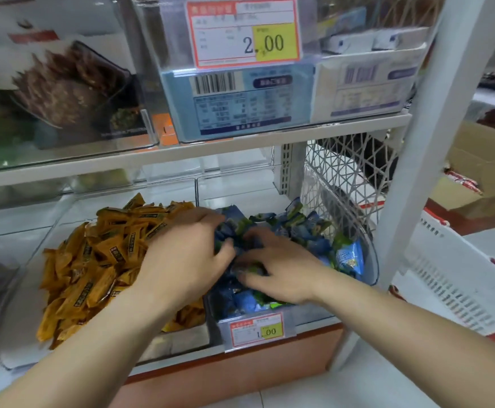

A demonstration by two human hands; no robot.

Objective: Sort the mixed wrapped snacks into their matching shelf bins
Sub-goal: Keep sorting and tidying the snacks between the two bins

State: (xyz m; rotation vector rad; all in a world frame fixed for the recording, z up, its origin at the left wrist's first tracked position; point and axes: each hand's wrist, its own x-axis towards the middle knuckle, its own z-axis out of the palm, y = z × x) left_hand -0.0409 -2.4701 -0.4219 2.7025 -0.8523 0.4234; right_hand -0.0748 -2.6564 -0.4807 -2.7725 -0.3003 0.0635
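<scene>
Two clear bins stand side by side on the lowest shelf. The left bin [34, 225] holds a heap of orange wrapped snacks [93, 260]. The right bin [371, 260] holds blue-and-green wrapped snacks [314, 231]. My left hand [184, 254] reaches across the orange heap into the blue pile, fingers curled among the blue wrappers. My right hand [275, 269] lies on the blue pile beside it, fingertips pressing into the packets. The image is blurred, so what each hand holds is unclear.
A price tag reading 1.00 [256, 329] is clipped to the right bin's front. The upper shelf [211, 148] carries clear bins, boxes and a 2.00 tag [244, 32]. A white shelf post [417, 157] rises at right, with a white plastic crate [446, 275] and cardboard boxes [482, 172] beyond.
</scene>
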